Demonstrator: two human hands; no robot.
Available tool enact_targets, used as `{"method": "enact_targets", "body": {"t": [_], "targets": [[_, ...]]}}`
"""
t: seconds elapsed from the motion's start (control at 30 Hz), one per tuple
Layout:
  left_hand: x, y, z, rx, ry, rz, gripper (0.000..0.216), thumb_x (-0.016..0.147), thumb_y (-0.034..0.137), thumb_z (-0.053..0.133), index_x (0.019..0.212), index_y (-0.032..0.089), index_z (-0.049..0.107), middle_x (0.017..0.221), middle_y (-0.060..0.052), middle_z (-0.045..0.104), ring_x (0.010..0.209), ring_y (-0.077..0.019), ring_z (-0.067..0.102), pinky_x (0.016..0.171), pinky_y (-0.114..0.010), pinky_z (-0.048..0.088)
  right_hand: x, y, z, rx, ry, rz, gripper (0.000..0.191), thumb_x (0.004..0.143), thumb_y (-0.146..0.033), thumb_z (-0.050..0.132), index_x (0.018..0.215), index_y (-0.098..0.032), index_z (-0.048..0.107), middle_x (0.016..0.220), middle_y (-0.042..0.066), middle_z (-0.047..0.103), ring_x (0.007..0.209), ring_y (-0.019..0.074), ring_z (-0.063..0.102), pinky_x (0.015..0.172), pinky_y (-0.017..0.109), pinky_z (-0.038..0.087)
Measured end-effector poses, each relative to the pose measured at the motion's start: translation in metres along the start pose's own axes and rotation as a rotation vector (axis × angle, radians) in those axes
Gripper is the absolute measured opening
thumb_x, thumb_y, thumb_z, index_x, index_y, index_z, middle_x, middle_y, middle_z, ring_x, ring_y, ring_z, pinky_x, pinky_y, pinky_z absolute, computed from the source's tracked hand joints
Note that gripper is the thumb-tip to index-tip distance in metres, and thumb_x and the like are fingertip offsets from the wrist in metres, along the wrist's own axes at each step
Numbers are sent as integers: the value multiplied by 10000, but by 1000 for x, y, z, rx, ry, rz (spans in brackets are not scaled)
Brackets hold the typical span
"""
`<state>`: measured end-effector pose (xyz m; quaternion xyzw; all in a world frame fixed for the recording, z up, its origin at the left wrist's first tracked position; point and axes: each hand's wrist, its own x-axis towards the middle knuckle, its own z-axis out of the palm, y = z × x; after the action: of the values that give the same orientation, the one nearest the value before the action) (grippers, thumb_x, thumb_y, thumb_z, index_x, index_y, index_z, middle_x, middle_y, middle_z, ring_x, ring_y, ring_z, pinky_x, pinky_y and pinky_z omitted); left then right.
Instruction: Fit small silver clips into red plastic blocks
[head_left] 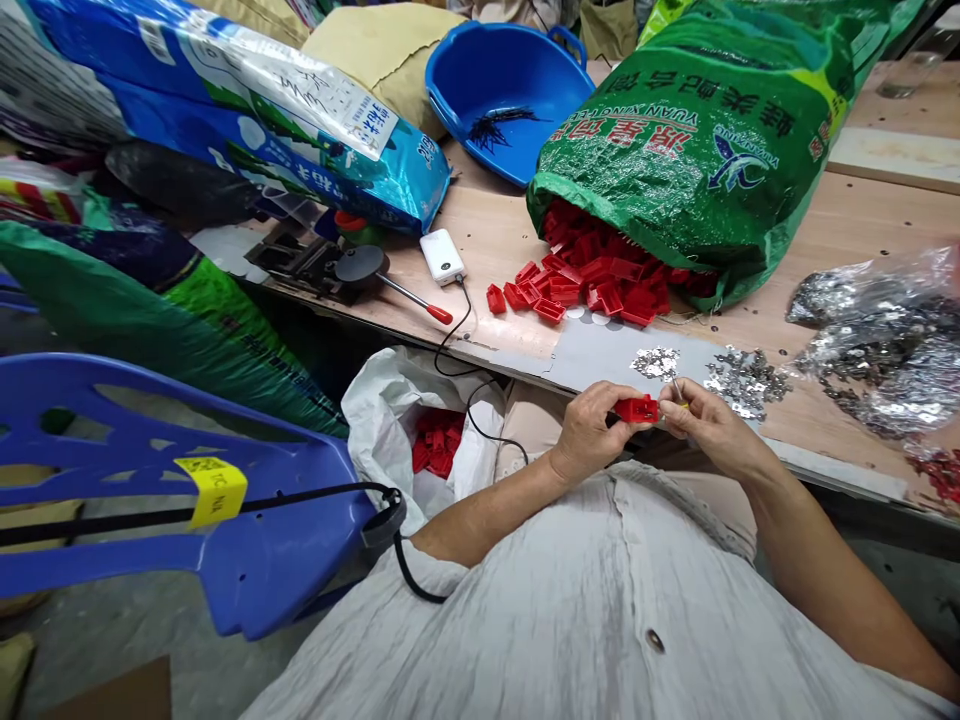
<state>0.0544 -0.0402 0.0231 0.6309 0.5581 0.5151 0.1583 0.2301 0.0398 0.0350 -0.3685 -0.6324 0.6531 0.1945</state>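
Observation:
My left hand (589, 432) is closed around a small red plastic housing (639, 408), whose hollow side faces up and to the right. At the housing's right end, my right hand (699, 418) pinches a thin metal tool with a bit of yellow (681, 402) showing between the fingers; its exact kind is unclear. Just beyond the hands lies a small heap of flat metal pieces (656, 362) on a grey sheet (600, 355). A second heap of metal pieces (746, 382) sits to the right. Both hands are held near the table's front edge, above my lap.
Red housings spill from a green sack (675, 150) onto the table (487, 235). Clear bags of metal pieces (885, 340) lie right. A white power bank (442, 257) trails a cable. Further left are a hand-lever tool (360, 265), a white sack (382, 400) and a blue chair (285, 560).

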Motion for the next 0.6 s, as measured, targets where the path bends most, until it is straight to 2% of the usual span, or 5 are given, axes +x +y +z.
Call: {"method": "enact_targets", "body": {"t": [0.1,0.2,0.4,0.6], "targets": [[-2,0,-1,-23,-30,1,233,820,356,734,972,189,675,881,-49,734,838,-174,683,789,-308,533,-1,3,1,-69,46,-9,372,792,-528,710,838,-225,499,752,-37,462,661,121,407,589,271,335],[-6,-1,-3,-63,-76,20,262,807,370,746,980,183,683,895,-59,736,832,-172,681,790,-306,531,-3,7,3,-54,30,32,384,778,-523,721,828,-223,488,738,-47,462,641,111,401,574,263,330],[-13,-3,-5,-143,-125,8,267,802,367,751,990,185,697,888,-65,738,828,-171,681,776,-298,529,-13,9,10,91,-62,125,434,779,-563,705,948,-220,500,737,-53,467,597,94,376,529,248,286],[-19,-11,-5,-322,-131,-73,326,744,398,800,968,177,713,869,-67,725,790,-157,666,740,-279,524,-20,15,10,254,-135,173,422,788,-505,737,999,-225,501,705,-57,493,578,90,388,535,248,264]]}}
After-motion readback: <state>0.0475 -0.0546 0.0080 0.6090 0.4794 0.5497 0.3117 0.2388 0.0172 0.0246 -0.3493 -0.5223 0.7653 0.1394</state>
